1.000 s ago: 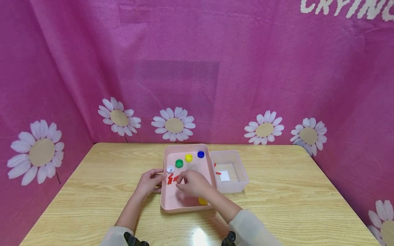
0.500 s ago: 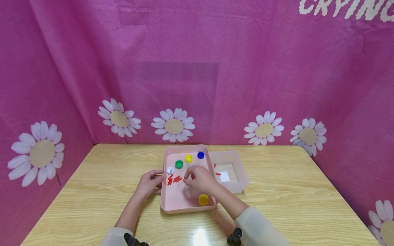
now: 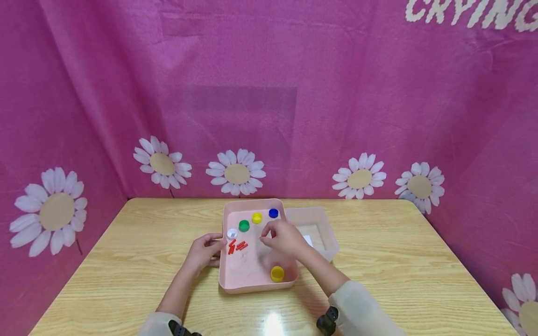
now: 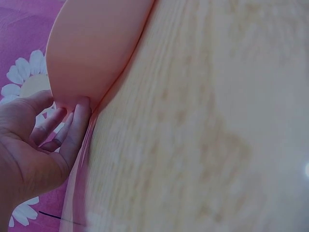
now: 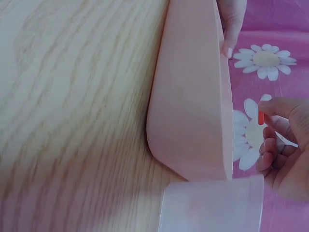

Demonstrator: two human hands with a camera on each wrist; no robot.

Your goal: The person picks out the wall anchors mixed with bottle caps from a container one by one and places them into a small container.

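Red, the small piece (image 5: pixel 261 117) is pinched between the thumb and fingers of the right hand (image 3: pixel 283 238) above the pink tray (image 3: pixel 252 276), the hand having shifted rightward, away from the loose red pieces (image 3: pixel 242 245) lying near the tray's left wall. The left hand (image 3: pixel 203 252) grips that wall, thumb at the rim; to my judgement, one piece now stands separated from the rest while the tray is kept steady.

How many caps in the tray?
5: white cap, green cap, yellow cap, blue cap in a row; darker yellow cap by the near right corner. Right hand may hide more.
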